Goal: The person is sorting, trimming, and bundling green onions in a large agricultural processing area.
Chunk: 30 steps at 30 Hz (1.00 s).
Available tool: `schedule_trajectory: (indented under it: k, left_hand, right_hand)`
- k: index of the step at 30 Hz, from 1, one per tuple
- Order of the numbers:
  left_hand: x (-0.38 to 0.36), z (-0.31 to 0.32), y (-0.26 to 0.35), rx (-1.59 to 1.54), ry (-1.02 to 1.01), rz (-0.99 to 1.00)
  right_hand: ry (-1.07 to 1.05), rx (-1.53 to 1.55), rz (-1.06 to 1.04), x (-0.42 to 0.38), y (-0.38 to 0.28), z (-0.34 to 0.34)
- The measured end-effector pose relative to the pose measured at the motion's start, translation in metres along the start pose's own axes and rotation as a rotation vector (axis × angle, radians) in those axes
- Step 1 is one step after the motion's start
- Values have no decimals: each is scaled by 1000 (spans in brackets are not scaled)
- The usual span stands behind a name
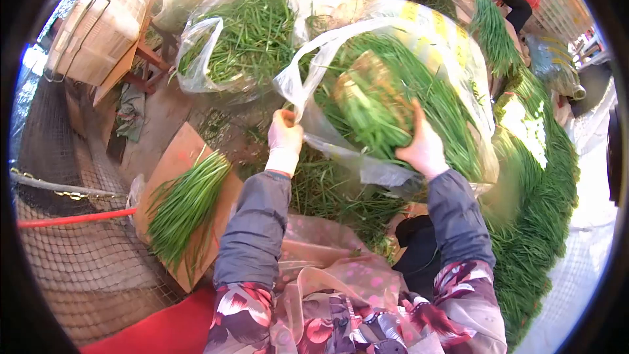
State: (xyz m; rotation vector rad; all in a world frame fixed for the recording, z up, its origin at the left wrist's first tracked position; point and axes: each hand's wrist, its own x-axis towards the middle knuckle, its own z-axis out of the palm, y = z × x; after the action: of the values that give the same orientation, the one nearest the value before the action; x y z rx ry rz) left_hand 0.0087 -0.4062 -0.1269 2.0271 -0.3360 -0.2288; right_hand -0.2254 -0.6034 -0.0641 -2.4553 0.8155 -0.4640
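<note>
My left hand is closed on the rim of a clear plastic bag, pulling its edge up. Inside that bag lies a thick heap of long green chives. My right hand is at the bag's near side, gripping a bunch of chives with pale stem ends and brownish, dry-looking bits on top. Part of its fingers is hidden by the bunch. To the lower left, a tidy bundle of chives rests across a brown board.
Another plastic bag of loose greens stands at the back left, near a crate on a wooden stand. Long rows of chives line the right. Loose leaves litter the floor. Another person's dark sleeve shows at the top right.
</note>
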Motion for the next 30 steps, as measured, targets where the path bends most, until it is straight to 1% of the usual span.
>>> schedule_trajectory:
  k: [2, 3, 4, 5, 6, 7, 8, 10, 11, 12, 13, 14, 15, 16, 17, 18, 19, 20, 21, 22, 23, 24, 25, 26, 28, 29, 30]
  left_hand:
    - [-7, 8, -3, 236, 7, 90]
    - [-10, 11, 7, 361, 13, 231]
    - [-28, 9, 38, 395, 95, 420]
    - [-34, 20, 51, 180, 167, 627]
    - [-52, 28, 80, -16, 135, 718]
    - [-66, 36, 106, -231, -109, 577]
    - [-68, 55, 111, -343, -195, 520]
    - [-65, 94, 121, -359, -198, 493]
    - [-57, 103, 123, -398, -293, 303]
    - [-49, 110, 129, -433, -387, 108]
    - [-38, 116, 133, -761, -503, -131]
    - [-34, 120, 133, -861, -595, -302]
    - [-31, 126, 132, -924, -577, -330]
    - [-29, 132, 130, -986, -560, -360]
    - [-25, 135, 125, -987, -562, -362]
    - [-21, 133, 120, -1050, -637, -415]
    - [-17, 130, 117, -1114, -712, -467]
    - [-17, 127, 112, -1115, -711, -472]
    - [-21, 122, 106, -1112, -659, -384]
    - [-27, 116, 101, -1105, -609, -296]
    - [-39, 102, 104, -1107, -597, -232]
    - [-44, 101, 88, -1064, -521, -133]
    - [-54, 92, 89, -1072, -487, -136]
    - [-65, 83, 91, -1083, -450, -137]
    - [-78, 72, 79, -1153, -444, -123]
    - [-85, 66, 80, -1228, -392, -71]
    - [-88, 61, 71, -1231, -389, -72]
  right_hand:
    - [94, 91, 91, -3, 26, -27]
    - [108, 56, 173, -5, 37, -34]
    - [160, 73, 243, -8, 42, -30]
    - [192, 52, 256, -10, 54, -18]
    - [219, 33, 268, -13, 62, -8]
    - [156, 32, 289, -16, 54, -10]
    - [180, 78, 255, -18, 42, -11]
    - [165, 50, 250, -22, 37, -13]
    - [122, 68, 323, -24, 31, -16]
    - [146, 90, 307, -28, 31, -14]
    - [169, 60, 252, -31, 31, -13]
    - [191, 30, 196, -35, 30, -10]
    - [191, -29, 143, -36, 27, -7]
    - [84, 1, 200, -38, 26, -9]
    - [81, 33, 156, -38, 28, -17]
    - [76, 64, 112, -37, 31, -25]
    - [98, 5, 81, -34, 37, -41]
    - [119, -54, 52, -32, 45, -57]
    - [209, -196, 63, -32, 51, -68]
    - [271, -214, 124, -31, 35, -93]
    - [307, -71, 84, -31, 27, -102]
    - [342, 71, 43, -31, 20, -109]
    - [233, 387, 51, -29, -4, -112]
    - [225, 385, 51, -23, -16, -102]
    - [-99, 674, -206, 0, -35, -81]
    - [-167, 645, -205, 12, -39, -67]
    - [-238, 616, -203, 22, -40, -49]
